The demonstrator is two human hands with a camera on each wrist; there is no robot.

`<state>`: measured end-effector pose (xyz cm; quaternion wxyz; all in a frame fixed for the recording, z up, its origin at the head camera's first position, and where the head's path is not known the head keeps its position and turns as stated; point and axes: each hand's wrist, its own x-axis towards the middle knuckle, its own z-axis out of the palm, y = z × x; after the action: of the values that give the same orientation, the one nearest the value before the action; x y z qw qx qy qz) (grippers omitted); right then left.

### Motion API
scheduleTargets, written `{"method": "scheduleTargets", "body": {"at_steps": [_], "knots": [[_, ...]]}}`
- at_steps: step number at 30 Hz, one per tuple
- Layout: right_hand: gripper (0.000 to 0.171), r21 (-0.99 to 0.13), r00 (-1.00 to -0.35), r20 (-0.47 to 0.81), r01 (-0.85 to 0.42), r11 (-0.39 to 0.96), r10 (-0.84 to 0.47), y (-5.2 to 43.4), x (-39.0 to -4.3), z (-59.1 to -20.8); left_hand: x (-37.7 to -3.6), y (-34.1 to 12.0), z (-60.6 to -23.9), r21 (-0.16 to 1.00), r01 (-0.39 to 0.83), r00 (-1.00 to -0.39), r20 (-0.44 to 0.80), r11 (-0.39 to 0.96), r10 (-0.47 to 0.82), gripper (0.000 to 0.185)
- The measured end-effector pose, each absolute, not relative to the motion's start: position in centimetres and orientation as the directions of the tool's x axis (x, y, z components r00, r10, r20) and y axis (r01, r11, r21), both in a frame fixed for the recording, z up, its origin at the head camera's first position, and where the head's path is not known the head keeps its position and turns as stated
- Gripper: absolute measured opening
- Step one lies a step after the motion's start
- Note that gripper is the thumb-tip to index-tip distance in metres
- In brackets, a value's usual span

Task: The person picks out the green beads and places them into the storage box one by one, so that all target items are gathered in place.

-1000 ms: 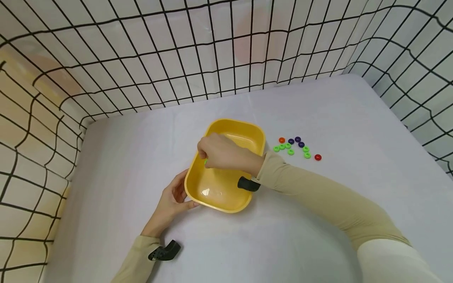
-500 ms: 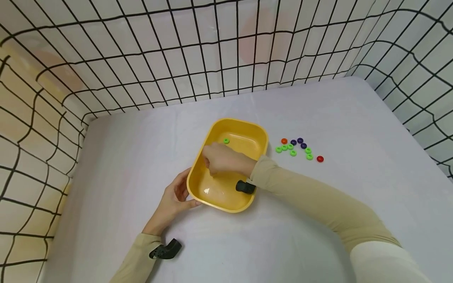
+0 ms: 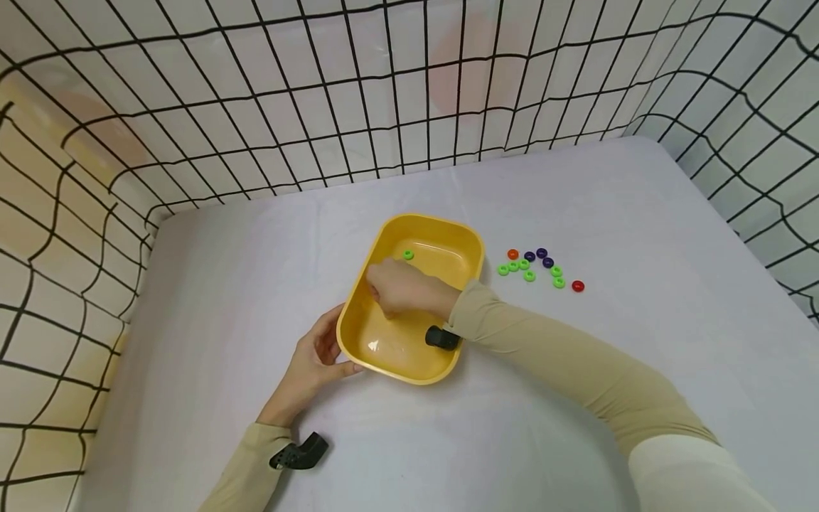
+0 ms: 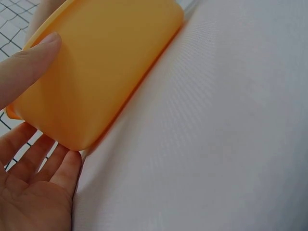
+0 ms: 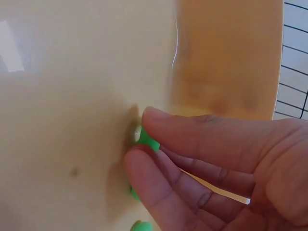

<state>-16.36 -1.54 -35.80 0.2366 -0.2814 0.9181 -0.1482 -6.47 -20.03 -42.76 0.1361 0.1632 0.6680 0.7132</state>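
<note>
A yellow plastic tub (image 3: 397,370) stands on the white-covered table. My left hand (image 3: 313,366) grips its near left corner. The left wrist view shows the thumb (image 4: 36,60) against one outer wall and the fingers by the corner. Inside the tub, my right hand (image 3: 406,286) pinches a small green ring bead (image 5: 148,139) between thumb and index finger, close to the tub's floor. A second green bead (image 5: 134,193) peeks out behind the index finger, and another green bead (image 5: 142,226) lies at the lower edge of the right wrist view. The head view shows one green bead (image 3: 408,254) beyond the hand.
Right of the tub lie loose beads: several green beads (image 3: 529,276), dark purple beads (image 3: 542,253), an orange bead (image 3: 513,254) and a red bead (image 3: 578,286). A black wire grid (image 3: 397,128) borders the table at the back and both sides.
My right hand has moved slightly nearer within the tub, uncovering a green bead beyond it. Over the last half second it barely moves. The left hand keeps its hold on the corner.
</note>
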Motion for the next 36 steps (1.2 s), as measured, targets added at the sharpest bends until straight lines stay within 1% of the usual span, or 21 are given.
{"method": "scheduleTargets", "body": {"at_steps": [5, 10, 14, 17, 20, 22, 25, 27, 29, 33, 36], "knots": [[0.018, -0.392, -0.737, -0.338, -0.455, 0.8, -0.585, -1.3, -16.2, -36.1, -6.5, -19.8, -42.9, 0.998, 0.012, -0.91, 0.038, -0.066, 0.413, 0.086], [0.015, -0.388, -0.739, -0.319, -0.47, 0.793, -0.594, -0.9, -16.1, -36.3, -6.5, -19.5, -43.1, 0.998, 0.009, -0.906, 0.035, -0.063, 0.421, 0.086], [0.013, -0.431, -0.74, -0.302, -0.456, 0.779, -0.601, -0.2, -16.3, -35.1, -6.4, -19.4, -43.3, 0.998, 0.014, -0.907, 0.035, -0.053, 0.42, 0.087], [0.015, -0.513, -0.758, -0.236, -0.434, 0.74, -0.608, 1.2, -16.6, -32.5, -6.4, -19.4, -43.3, 0.999, 0.019, -0.909, 0.035, -0.042, 0.416, 0.087], [0.016, -0.594, -0.797, -0.114, -0.424, 0.683, -0.594, 3.7, -16.6, -29.3, -6.2, -19.5, -43.4, 0.999, 0.023, -0.911, 0.038, -0.04, 0.411, 0.087], [0.015, -0.633, -0.824, -0.036, -0.419, 0.651, -0.566, 5.9, -16.2, -27.5, -6.1, -19.5, -43.3, 0.999, 0.026, -0.912, 0.038, -0.034, 0.409, 0.086], [0.016, -0.682, -0.864, 0.027, -0.384, 0.623, -0.503, 9.5, -15.3, -26.2, -6.0, -19.6, -43.1, 0.999, 0.025, -0.916, 0.034, -0.027, 0.399, 0.086], [0.016, -0.696, -0.885, 0.028, -0.351, 0.626, -0.465, 12.2, -14.6, -26.5, -6.0, -19.6, -43.0, 0.999, 0.026, -0.919, 0.033, -0.022, 0.393, 0.086], [0.018, -0.703, -0.907, 0.005, -0.302, 0.643, -0.421, 14.7, -13.9, -27.6, -6.0, -19.6, -42.9, 0.999, 0.02, -0.921, 0.028, -0.025, 0.389, 0.086], [0.02, -0.737, -0.943, -0.062, -0.177, 0.652, -0.326, 19.0, -12.3, -31.3, -6.0, -19.5, -42.8, 0.999, 0.008, -0.921, 0.023, -0.04, 0.388, 0.087], [0.023, -0.765, -0.956, -0.103, -0.1, 0.636, -0.275, 21.3, -11.1, -34.1, -6.1, -19.6, -42.8, 0.999, 0.003, -0.92, 0.022, -0.051, 0.392, 0.088]]}}
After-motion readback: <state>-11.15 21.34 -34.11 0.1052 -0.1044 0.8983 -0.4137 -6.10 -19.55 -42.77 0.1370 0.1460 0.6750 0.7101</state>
